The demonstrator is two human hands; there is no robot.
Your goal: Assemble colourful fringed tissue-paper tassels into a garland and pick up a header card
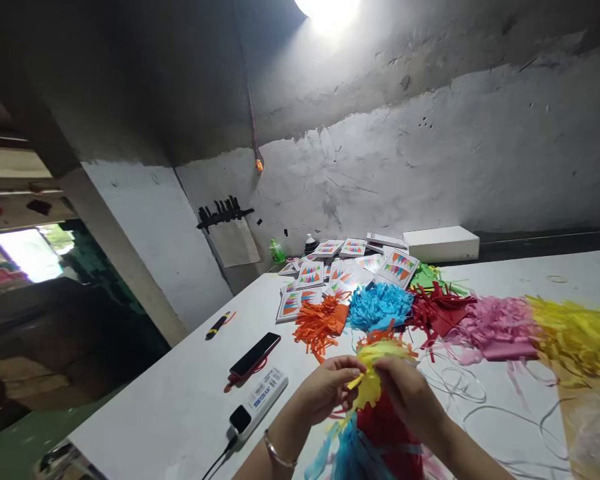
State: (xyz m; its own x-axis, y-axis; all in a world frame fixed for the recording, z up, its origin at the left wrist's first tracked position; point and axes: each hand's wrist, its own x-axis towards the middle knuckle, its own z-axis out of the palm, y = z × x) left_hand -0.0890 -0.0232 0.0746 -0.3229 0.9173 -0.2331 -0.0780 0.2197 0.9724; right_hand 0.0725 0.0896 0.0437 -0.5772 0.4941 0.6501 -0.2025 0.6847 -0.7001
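**Both hands closed on a yellow fringed strip above the tabletop**

From the head camera, we saw our left hand (325,387) and our right hand (405,390) meeting low in the middle of the view, just above the white tabletop (180,400). Between them was a yellow fringed paper strip (373,373). The grip of each hand was pinched shut on it, left fingers at its lower left edge, right fingers over its right side. A thin bracelet (279,457) circled our left wrist.

Directly below the hands hung a bundle of red and blue fringed paper (375,440), touching the yellow strip from beneath.

Farther back on the tabletop lay a row of loose fringe piles: orange (320,323), blue (379,305), red (437,310), pink (490,323) and yellow (575,333), each just beside the next. Behind them sat printed cards (350,267) showing coloured triangles, and a white box (441,243) against the wall.

To the left of our hands lay a dark phone (255,353), a white power strip (260,400) with a black cord, and a marker (217,325) nearer the edge. White string (455,383) curled over the tabletop to the right.
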